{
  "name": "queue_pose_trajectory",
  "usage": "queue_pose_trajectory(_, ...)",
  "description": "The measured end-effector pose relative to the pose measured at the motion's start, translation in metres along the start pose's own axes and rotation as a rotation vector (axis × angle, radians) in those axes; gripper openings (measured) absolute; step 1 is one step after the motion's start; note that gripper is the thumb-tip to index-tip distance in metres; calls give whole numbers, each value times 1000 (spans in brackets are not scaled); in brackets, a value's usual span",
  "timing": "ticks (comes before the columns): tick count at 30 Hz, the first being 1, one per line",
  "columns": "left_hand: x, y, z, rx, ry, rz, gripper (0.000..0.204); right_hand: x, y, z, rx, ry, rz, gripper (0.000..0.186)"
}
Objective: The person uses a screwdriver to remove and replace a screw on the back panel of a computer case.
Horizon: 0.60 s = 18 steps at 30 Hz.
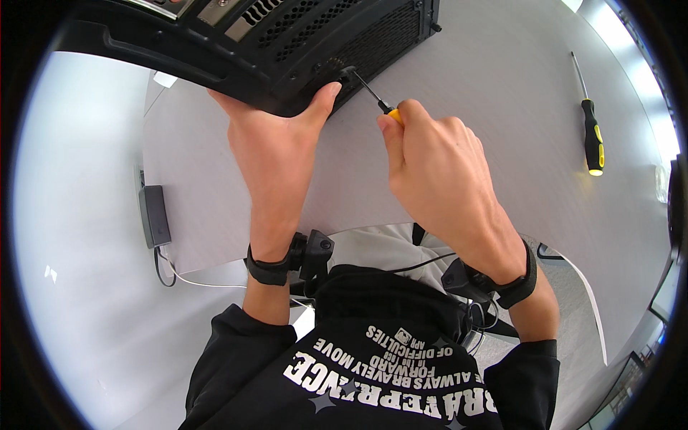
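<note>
The right hand (448, 158) is curled tight round a screwdriver (387, 107) at the desktop computer case's (287, 68) near right; its shaft slants up-left to the perforated panel, tip contact unclear. The left hand (276, 147) has its thumb on the case, fingers hidden, closure untellable. The frame crops the case's top.

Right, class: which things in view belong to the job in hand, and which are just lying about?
In use:
PC case, left hand against it
screwdriver, in right hand, tip at case

Lying about:
second screwdriver, on table
adapter, by table's left edge
</note>
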State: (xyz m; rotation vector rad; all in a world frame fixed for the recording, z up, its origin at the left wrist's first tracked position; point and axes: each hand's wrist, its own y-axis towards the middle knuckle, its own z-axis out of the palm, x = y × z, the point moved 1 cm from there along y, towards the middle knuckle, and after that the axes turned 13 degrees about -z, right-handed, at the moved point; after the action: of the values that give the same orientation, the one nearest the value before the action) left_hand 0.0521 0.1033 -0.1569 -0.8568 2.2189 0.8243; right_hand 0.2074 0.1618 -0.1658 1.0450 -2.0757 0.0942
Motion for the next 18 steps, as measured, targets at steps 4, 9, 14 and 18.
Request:
queue_pose_trajectory(4, 3, -3, 1, 24, -31, -77, 89, -2, -3, 5, 33, -91, -23, 29)
queue_pose_trajectory(9, 3, -3, -1, 19, -41, -30, 85, 4, -7, 10, 0, -387, -218, 20)
queue_pose_trajectory(14, 5, 1, -2, 10, -51, -22, 86, 3, -7, 25, -80, -664, -290, 15)
queue_pose_trajectory(18, 5, 5, -7, 22, -76, -83, 87, 9, 1, 20, -190, -546, -295, 10)
